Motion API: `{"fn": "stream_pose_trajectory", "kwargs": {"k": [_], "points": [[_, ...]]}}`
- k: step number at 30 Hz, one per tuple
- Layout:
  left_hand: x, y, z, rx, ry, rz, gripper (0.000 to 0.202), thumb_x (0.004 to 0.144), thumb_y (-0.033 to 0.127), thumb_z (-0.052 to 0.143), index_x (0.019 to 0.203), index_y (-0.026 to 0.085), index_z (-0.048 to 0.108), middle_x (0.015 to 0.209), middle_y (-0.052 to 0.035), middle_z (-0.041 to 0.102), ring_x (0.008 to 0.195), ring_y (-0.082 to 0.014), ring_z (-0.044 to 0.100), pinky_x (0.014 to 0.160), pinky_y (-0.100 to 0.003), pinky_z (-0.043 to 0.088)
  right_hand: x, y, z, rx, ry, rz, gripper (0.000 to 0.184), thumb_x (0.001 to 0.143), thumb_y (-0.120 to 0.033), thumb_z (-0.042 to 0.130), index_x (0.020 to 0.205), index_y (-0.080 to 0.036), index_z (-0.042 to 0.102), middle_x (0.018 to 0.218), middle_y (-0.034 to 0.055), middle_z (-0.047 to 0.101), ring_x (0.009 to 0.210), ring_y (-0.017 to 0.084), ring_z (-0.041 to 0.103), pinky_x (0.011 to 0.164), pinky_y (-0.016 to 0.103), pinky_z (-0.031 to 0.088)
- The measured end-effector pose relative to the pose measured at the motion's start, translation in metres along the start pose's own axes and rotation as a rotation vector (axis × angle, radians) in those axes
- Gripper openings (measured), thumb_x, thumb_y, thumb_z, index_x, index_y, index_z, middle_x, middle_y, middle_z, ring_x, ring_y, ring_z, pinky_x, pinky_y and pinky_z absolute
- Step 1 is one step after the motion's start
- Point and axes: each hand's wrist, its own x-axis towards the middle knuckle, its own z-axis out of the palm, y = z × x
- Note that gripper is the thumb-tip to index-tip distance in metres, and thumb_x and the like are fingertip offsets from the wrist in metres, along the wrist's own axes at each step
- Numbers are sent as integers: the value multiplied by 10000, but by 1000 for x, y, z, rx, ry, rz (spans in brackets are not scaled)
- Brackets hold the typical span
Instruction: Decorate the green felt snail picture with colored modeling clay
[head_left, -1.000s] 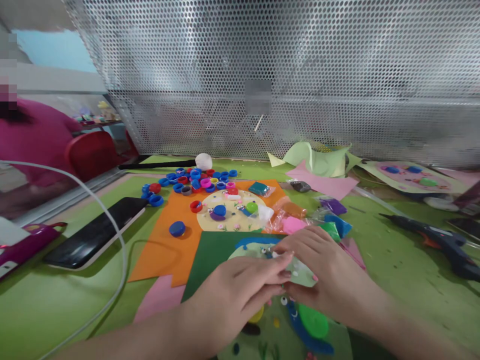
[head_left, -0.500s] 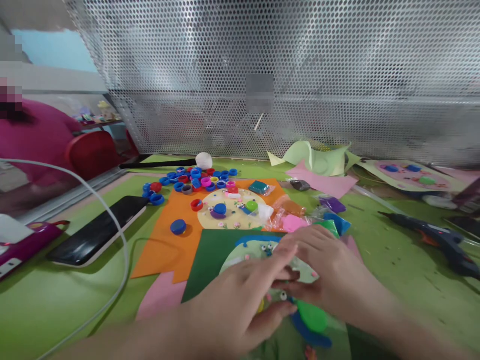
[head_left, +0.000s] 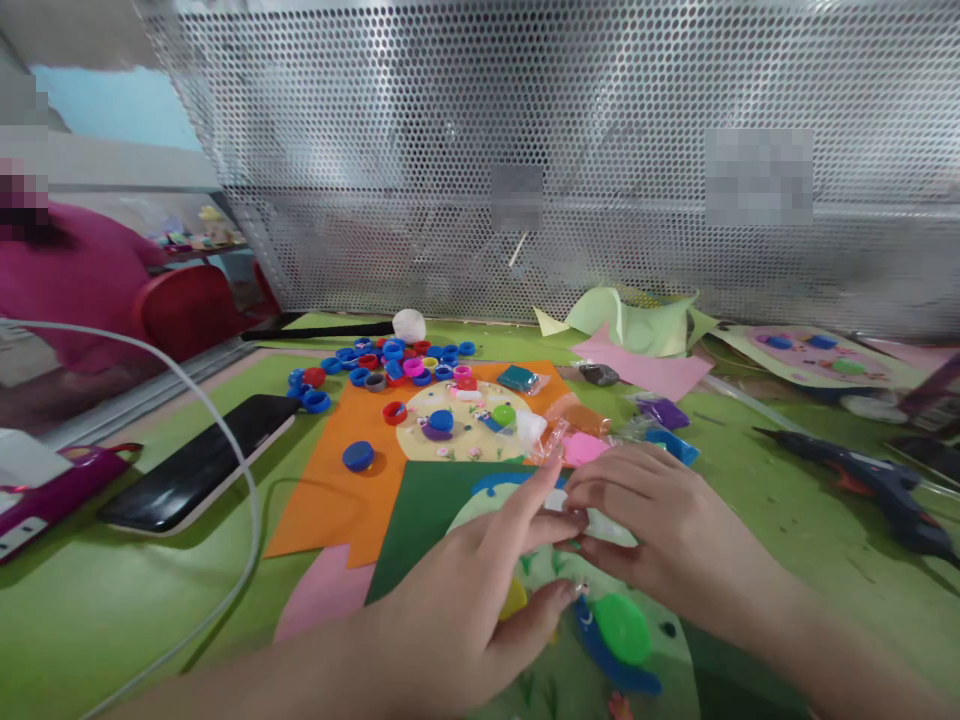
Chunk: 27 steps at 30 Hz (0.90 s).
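My left hand (head_left: 465, 600) reaches across a light green paper craft (head_left: 540, 690), fingers stretched out, the fingertips touching a small white piece (head_left: 602, 526). My right hand (head_left: 664, 535) curls its fingers round that white piece just above the craft. On the craft lies a blue snail shape with a green bottle cap (head_left: 622, 628) on it, close under both hands. The craft rests on a dark green sheet (head_left: 420, 505).
An orange sheet (head_left: 330, 505) holds a yellow disc craft (head_left: 469, 420) and several bottle caps (head_left: 390, 360). Clay packets (head_left: 581, 447) lie behind my hands. A phone (head_left: 195, 465) and a white cable (head_left: 240, 540) lie left, a glue gun (head_left: 874, 478) right. A person in pink (head_left: 67, 280) sits far left.
My left hand's fingers have lifted and stretched up to the white piece. My right hand has risen slightly and shifted right, uncovering more of the green cap.
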Motion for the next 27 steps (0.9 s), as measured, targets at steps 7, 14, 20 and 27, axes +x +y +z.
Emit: {"fn": "stream_pose_trajectory", "kwargs": {"k": [7, 14, 20, 27], "points": [[2, 2, 15, 263, -12, 243, 592, 908, 227, 398, 1380, 69, 76, 1059, -171, 628, 954, -249, 609, 744, -385, 537, -1, -15, 10, 9, 24, 34, 114, 728, -150, 512, 765, -176, 617, 743, 45, 643, 718, 188, 569, 677, 347, 441], [8, 5, 25, 568, 176, 544, 319, 883, 96, 408, 1195, 92, 345, 737, -73, 680, 652, -222, 630, 598, -388, 530, -4, -27, 15, -28, -3, 6, 133, 797, -215, 501, 834, -181, 624, 829, 38, 667, 771, 198, 574, 692, 355, 430], [3, 6, 6, 428, 178, 404, 521, 905, 199, 391, 1332, -17, 185, 972, -177, 653, 940, -242, 610, 691, -362, 542, 0, -17, 2, -160, 96, -21, 136, 785, -196, 500, 738, -158, 621, 798, 54, 665, 725, 199, 578, 636, 350, 448], [1, 4, 11, 345, 34, 306, 648, 943, 280, 327, 1395, 19, -58, 1006, -186, 653, 899, -253, 636, 707, -363, 546, 0, -21, 11, -129, 57, 9, 127, 746, -184, 513, 706, -164, 632, 769, 62, 665, 724, 217, 581, 631, 365, 462]]}}
